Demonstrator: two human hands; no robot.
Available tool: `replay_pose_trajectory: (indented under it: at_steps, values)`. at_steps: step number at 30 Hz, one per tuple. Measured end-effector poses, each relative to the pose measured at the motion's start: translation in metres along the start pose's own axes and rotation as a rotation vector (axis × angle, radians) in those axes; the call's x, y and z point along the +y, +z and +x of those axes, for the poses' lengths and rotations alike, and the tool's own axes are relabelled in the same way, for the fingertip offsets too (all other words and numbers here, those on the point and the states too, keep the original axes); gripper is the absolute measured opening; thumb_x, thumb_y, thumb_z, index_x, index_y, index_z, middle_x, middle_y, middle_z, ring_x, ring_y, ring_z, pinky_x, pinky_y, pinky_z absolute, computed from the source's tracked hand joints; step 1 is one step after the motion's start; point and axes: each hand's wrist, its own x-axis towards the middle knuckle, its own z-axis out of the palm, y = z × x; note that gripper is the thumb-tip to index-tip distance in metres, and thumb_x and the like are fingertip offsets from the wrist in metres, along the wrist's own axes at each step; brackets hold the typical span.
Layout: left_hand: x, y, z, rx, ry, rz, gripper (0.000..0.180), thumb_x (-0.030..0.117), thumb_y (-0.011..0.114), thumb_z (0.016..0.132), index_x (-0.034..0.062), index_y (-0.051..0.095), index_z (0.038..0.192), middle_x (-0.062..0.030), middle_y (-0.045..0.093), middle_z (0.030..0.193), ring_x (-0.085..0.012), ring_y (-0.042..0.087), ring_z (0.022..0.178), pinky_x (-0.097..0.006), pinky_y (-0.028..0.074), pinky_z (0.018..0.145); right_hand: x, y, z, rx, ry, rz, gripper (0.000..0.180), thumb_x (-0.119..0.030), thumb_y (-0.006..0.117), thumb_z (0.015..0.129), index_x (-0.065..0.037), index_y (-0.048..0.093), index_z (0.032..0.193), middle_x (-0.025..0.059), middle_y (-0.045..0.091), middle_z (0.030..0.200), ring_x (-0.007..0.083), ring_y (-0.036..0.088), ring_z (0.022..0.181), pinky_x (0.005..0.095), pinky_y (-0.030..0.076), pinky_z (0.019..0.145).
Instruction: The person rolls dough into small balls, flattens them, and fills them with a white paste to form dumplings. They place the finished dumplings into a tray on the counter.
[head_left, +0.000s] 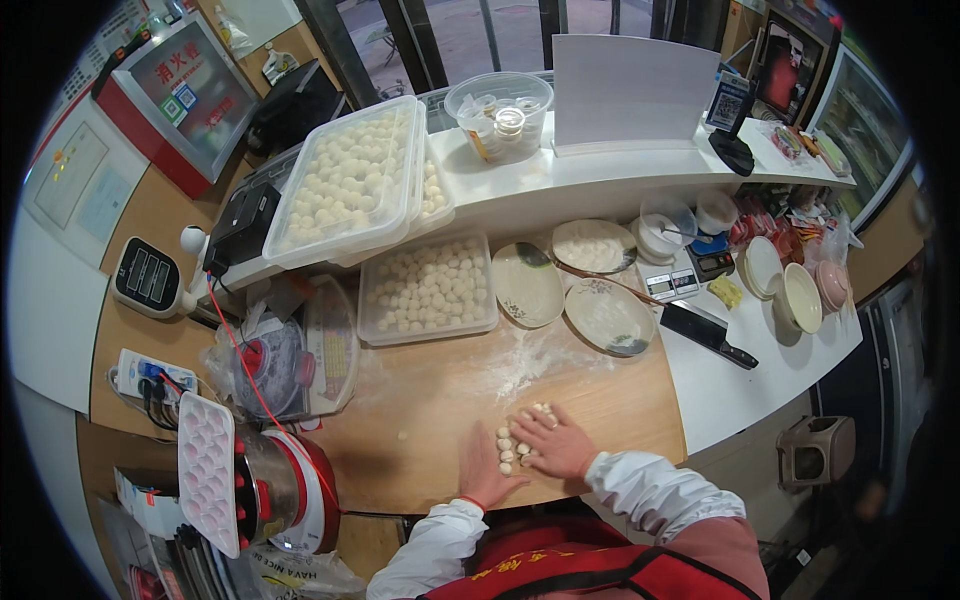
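Observation:
A small cluster of white dough balls lies on the wooden board, close to its near edge. My left hand rests along the cluster's left side, its fingers stretched out. From the right, my right hand reaches over several of the balls with its fingers spread and partly covers them. One pale piece sits apart on the board, left of my hands. Beyond the hands the wood is dusted with flour.
A clear tub of dough balls stands at the board's far left. Patterned plates are right of it. A cleaver lies beside a scale. At left stands a stand mixer with a white moulded tray.

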Motion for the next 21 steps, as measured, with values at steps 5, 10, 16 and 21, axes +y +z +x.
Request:
replay_pose_trajectory:
  at_steps: [5, 10, 16, 21]
  values:
    - [0.002, 0.003, 0.010, 0.046, 0.008, 0.012, 0.144, 0.053, 0.089, 0.058, -0.0083, -0.002, 0.152, -0.0297, 0.010, 0.159, -0.0386, 0.008, 0.151, -0.053, -0.001, 0.122, 0.024, 0.000, 0.035, 0.106, 0.139, -0.075, 0.061, -0.045, 0.053, 0.092, -0.009, 0.050, 0.142, 0.0106, 0.045, 0.151, 0.0301, 0.036, 0.142, 0.0526, 0.020, 0.118]
    - [0.000, 0.006, 0.004, 0.186, 0.098, 0.135, 0.137, 0.053, 0.089, 0.059, -0.0074, 0.008, 0.152, -0.0301, 0.016, 0.158, -0.0427, 0.016, 0.148, -0.052, 0.011, 0.121, -0.032, 0.026, 0.035, -0.025, -0.078, -0.121, 0.056, -0.039, 0.049, 0.095, -0.009, 0.050, 0.142, 0.0104, 0.045, 0.151, 0.0306, 0.037, 0.141, 0.0517, 0.021, 0.118]
    - [-0.012, -0.005, -0.015, 0.005, -0.077, 0.025, 0.143, 0.053, 0.089, 0.058, -0.0107, 0.001, 0.151, -0.0300, 0.008, 0.160, -0.0369, 0.002, 0.152, -0.052, -0.004, 0.123, 0.021, -0.006, 0.000, 0.004, 0.104, -0.066, 0.059, -0.040, 0.052, 0.094, -0.009, 0.047, 0.144, 0.0115, 0.044, 0.151, 0.0297, 0.037, 0.142, 0.0508, 0.022, 0.118]
    - [-0.001, 0.009, 0.012, 0.120, -0.012, -0.006, 0.140, 0.055, 0.088, 0.058, -0.0110, 0.006, 0.151, -0.0294, 0.009, 0.160, -0.0376, 0.007, 0.151, -0.053, -0.001, 0.122, -0.007, 0.017, 0.049, 0.146, 0.115, -0.014, 0.064, -0.043, 0.054, 0.093, -0.006, 0.045, 0.144, 0.0111, 0.039, 0.155, 0.0285, 0.033, 0.144, 0.0499, 0.021, 0.119]
